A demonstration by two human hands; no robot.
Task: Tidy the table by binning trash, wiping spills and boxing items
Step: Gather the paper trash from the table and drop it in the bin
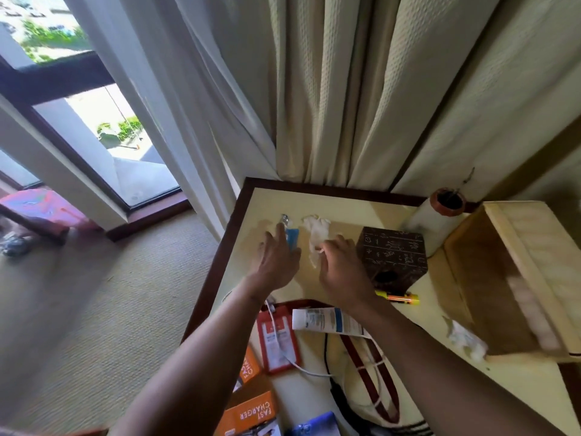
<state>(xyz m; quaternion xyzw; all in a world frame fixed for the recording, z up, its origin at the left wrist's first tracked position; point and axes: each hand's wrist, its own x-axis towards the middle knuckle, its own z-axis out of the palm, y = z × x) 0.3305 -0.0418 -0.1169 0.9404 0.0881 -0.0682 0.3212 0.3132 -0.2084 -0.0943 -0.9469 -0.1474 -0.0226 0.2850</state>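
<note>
Orange charger boxes (251, 407) printed "FAST CHARGER" lie nearest, at about 6 o'clock on the cream table (393, 212), with a red card holder (276, 341) and a white cable (301, 368) just beyond them

At 9 o'clock from the table's middle the left hand (276, 262) reaches forward, fingers spread and flat, its fingertips over a blue packet (293, 239) – whether it presses on the packet I cannot tell. A small silvery piece (285, 219) sits at the packet's far end

Just right of that, the right hand (341, 272) has its fingertips curled onto a crumpled white tissue (316, 234), which lies toward 12 o'clock on the tabletop; it seems to pinch the tissue's near end

A white tube (327, 320) lies under the right forearm, at 6 o'clock from the hand. At 3 o'clock from the hand stands a dark carved box (393, 256), with a yellow-orange highlighter (397, 298) at its near side

Further right – a wooden box (509, 278) lying on its side, a second wad of white tissue (465, 341) at its near corner, and a white roll (430, 218) behind
</note>
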